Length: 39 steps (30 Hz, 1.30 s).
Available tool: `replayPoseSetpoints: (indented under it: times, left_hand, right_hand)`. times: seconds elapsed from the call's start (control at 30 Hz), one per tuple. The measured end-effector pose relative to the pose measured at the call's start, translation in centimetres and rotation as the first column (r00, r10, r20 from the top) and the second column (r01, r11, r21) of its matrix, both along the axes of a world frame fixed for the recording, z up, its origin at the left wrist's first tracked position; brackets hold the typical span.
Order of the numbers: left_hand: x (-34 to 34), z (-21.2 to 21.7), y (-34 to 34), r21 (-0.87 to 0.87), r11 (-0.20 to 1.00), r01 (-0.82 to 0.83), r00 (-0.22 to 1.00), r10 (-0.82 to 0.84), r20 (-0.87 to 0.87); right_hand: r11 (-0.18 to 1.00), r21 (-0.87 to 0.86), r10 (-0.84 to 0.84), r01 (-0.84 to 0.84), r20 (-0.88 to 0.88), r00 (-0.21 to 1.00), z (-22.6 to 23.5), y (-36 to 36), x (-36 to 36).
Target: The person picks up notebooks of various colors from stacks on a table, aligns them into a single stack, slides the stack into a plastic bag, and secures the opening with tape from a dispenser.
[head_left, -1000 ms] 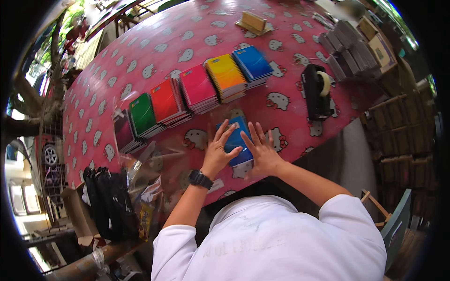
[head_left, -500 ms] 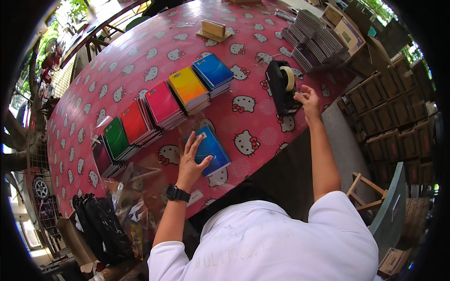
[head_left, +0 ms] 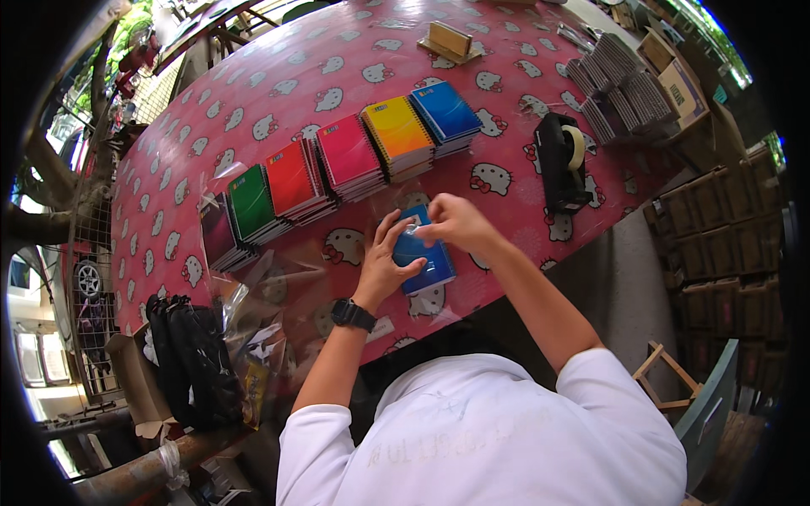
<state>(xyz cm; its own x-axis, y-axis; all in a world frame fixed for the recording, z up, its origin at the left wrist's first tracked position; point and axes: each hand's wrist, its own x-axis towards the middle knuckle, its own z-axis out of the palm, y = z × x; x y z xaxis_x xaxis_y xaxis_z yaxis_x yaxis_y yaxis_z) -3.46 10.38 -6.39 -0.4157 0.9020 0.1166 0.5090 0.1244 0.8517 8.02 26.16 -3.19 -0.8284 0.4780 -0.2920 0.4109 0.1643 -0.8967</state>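
A blue notebook (head_left: 430,266) in a clear plastic wrapper lies near the front edge of the table. My left hand (head_left: 385,263) rests on its left side with the fingers spread. Over the upper part of the cover, my right hand (head_left: 456,223) is pinched closed on a shiny, see-through bit that looks like clear tape (head_left: 412,229). The right fingertips nearly meet the left ones there. A black tape dispenser (head_left: 557,173) with a pale roll stands farther right on the table, apart from both hands.
Behind the blue notebook runs a row of notebook stacks: green (head_left: 250,199), red (head_left: 291,177), pink (head_left: 344,150), yellow (head_left: 395,131) and blue (head_left: 444,110). Loose clear plastic (head_left: 274,291) lies left of my wrist. Grey stacks (head_left: 624,88) and a small wooden stand (head_left: 450,40) sit farther back.
My right hand has moved left from the tape dispenser to the blue notebook, pinching the clear bit. My left hand stays on the notebook. The whole view has shifted.
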Motion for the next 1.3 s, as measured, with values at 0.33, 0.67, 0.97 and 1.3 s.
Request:
replayPoseSetpoints:
  times: [0.33,0.67,0.97,1.3]
  left_hand:
    - [1.9,-2.8,-3.5,0.165,0.946,-0.280,0.956,0.259,0.139]
    - [2.0,2.8,-2.8,0.243,0.961,-0.132,0.991,0.134,0.008]
    - [1.7,4.1,-2.6,0.256,0.965,-0.052,0.956,-0.026,0.293]
    - [4.8,11.6,-3.3,0.142,0.990,-0.012,0.787,0.097,-0.609]
  right_hand:
    - [0.949,0.270,0.101,-0.163,0.230,0.968,-2.0,2.3,7.3]
    - [0.963,0.248,0.182,-0.101,-0.330,0.926,3.1,-1.6,5.1]
    - [0.981,0.188,0.118,-0.053,-0.358,0.926,2.2,0.3,5.1]
    - [0.873,0.405,0.440,-0.271,-0.415,0.796,5.5,2.7,7.6]
